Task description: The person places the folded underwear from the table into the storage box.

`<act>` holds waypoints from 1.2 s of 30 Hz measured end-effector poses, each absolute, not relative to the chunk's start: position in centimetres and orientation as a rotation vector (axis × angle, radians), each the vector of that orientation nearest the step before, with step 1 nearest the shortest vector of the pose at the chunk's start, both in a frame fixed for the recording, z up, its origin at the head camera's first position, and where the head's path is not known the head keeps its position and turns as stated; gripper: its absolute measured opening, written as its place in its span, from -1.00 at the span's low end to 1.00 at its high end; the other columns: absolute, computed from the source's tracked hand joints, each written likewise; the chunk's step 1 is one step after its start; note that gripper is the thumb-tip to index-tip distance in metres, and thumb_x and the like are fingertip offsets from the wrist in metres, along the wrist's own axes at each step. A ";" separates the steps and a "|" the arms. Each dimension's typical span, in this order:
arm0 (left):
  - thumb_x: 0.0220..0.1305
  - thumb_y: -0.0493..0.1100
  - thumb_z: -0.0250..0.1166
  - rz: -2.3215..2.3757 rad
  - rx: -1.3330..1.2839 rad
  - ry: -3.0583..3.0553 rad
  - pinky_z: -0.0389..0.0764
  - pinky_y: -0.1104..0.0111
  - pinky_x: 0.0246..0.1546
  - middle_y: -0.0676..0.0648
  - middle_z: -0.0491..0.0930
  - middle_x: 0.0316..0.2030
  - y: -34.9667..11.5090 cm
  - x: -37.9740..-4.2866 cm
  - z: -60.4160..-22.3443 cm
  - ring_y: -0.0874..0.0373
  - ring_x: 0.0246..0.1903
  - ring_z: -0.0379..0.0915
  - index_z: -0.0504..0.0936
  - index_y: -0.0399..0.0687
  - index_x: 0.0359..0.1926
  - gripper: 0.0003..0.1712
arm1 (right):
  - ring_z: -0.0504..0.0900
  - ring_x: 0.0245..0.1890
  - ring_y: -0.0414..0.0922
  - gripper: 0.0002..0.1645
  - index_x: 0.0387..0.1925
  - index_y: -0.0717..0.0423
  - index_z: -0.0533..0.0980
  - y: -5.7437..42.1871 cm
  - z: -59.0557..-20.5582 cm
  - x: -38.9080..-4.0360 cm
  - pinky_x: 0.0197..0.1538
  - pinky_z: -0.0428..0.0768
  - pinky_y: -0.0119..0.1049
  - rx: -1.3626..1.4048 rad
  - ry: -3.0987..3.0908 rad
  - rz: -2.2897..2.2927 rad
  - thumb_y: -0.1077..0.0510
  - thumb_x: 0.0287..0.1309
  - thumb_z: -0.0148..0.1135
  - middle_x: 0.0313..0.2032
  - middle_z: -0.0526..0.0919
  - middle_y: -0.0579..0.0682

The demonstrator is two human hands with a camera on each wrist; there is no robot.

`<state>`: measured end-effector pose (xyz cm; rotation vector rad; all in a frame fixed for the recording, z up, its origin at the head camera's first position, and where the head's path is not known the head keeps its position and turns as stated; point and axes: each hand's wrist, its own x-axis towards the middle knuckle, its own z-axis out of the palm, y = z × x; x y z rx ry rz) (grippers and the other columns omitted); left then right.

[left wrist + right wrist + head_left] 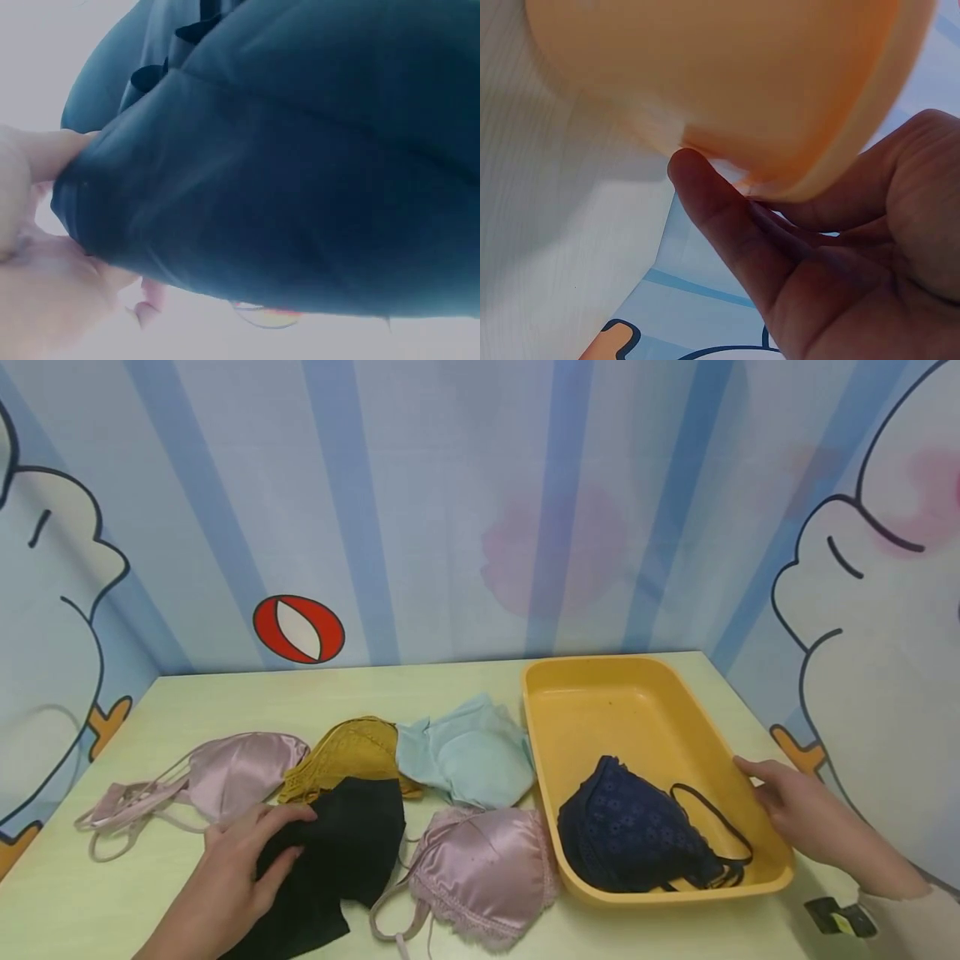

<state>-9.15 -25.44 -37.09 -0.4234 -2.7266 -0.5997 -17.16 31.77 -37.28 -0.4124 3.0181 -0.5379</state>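
My left hand (236,868) grips the left edge of a black, smooth-cloth garment (352,835), its thumb and fingers pinching the fabric. In the left wrist view the dark cloth (285,180) fills most of the picture, and its exact kind is unclear. At the right, my right hand (802,814) holds the side rim of a yellow plastic tray (622,693). The right wrist view shows the thumb and fingers on either side of that rim (840,161). A navy lace bra (637,827) lies inside the tray, toward its near end.
Left of the tray lie a mauve satin bra (247,772), a mustard lace bra (348,752), a pale mint bra (472,756) and a pink lace-trimmed bra (487,868). Striped blue panels (450,527) wall the pale table (217,697) at back and sides.
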 end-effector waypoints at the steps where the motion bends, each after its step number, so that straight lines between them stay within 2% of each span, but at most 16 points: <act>1: -0.04 -0.42 0.44 -0.609 -0.442 -2.705 0.16 0.08 -0.26 0.01 0.52 -0.18 -25.4 -9.2 -36.8 0.01 -0.14 0.48 0.52 0.11 -0.04 -0.45 | 0.45 -0.02 0.36 -0.50 0.18 0.58 0.28 31.8 -37.3 -17.1 -0.16 0.51 0.10 -0.410 3.020 -0.538 0.48 0.18 -0.01 0.06 0.40 0.51; 5: -0.05 -0.45 0.43 -0.636 -0.503 -2.637 0.31 -0.06 -0.18 -0.02 0.53 -0.14 -25.0 -9.5 -35.7 0.00 -0.10 0.47 0.51 0.06 -0.03 -0.44 | 0.45 -0.02 0.37 -0.49 0.18 0.57 0.28 32.0 -37.5 -17.0 -0.17 0.51 0.10 -0.387 3.018 -0.536 0.48 0.17 -0.01 0.06 0.41 0.51; 8: -0.06 -0.44 0.43 -0.642 -0.532 -2.603 0.26 -0.09 -0.19 -0.01 0.54 -0.17 -24.6 -9.8 -35.0 0.02 -0.14 0.48 0.52 0.06 -0.03 -0.44 | 0.44 -0.02 0.38 -0.49 0.18 0.56 0.28 32.2 -37.6 -16.9 -0.17 0.51 0.11 -0.372 3.013 -0.537 0.48 0.16 0.00 0.06 0.40 0.51; 15: -0.08 -0.46 0.43 -0.679 -0.623 -2.496 0.17 -0.04 -0.16 0.07 0.52 -0.20 -23.2 -10.6 -33.5 0.07 -0.16 0.45 0.53 0.09 -0.03 -0.42 | 0.44 -0.01 0.37 -0.50 0.17 0.57 0.29 32.2 -37.6 -16.8 -0.17 0.52 0.09 -0.384 3.015 -0.545 0.50 0.16 -0.02 0.07 0.41 0.49; 22: -0.04 -0.48 0.40 -0.744 -0.689 -2.417 0.20 0.08 -0.17 0.05 0.50 -0.16 -20.9 -11.7 -32.5 0.11 -0.15 0.43 0.53 0.08 -0.01 -0.43 | 0.46 -0.04 0.36 -0.50 0.17 0.57 0.28 32.0 -37.4 -16.8 -0.18 0.52 0.08 -0.410 3.033 -0.527 0.49 0.17 -0.01 0.01 0.44 0.49; 28: -0.01 -0.47 0.38 -0.805 -0.803 -2.321 0.25 0.08 -0.11 0.01 0.50 -0.13 -18.4 -12.7 -31.8 0.08 -0.09 0.43 0.53 0.06 -0.02 -0.46 | 0.49 -0.07 0.33 -0.50 0.18 0.57 0.28 31.9 -37.3 -16.9 -0.23 0.54 0.02 -0.427 3.036 -0.518 0.50 0.18 -0.01 -0.01 0.46 0.48; 36: -0.07 -0.50 0.40 -0.828 -0.897 -2.201 0.20 0.07 -0.15 -0.01 0.52 -0.16 -15.7 -13.4 -31.1 0.08 -0.11 0.47 0.55 0.03 -0.07 -0.47 | 0.54 -0.13 0.25 -0.50 0.18 0.56 0.27 31.7 -37.0 -16.9 -0.31 0.53 -0.10 -0.459 3.045 -0.529 0.50 0.19 -0.05 -0.04 0.48 0.46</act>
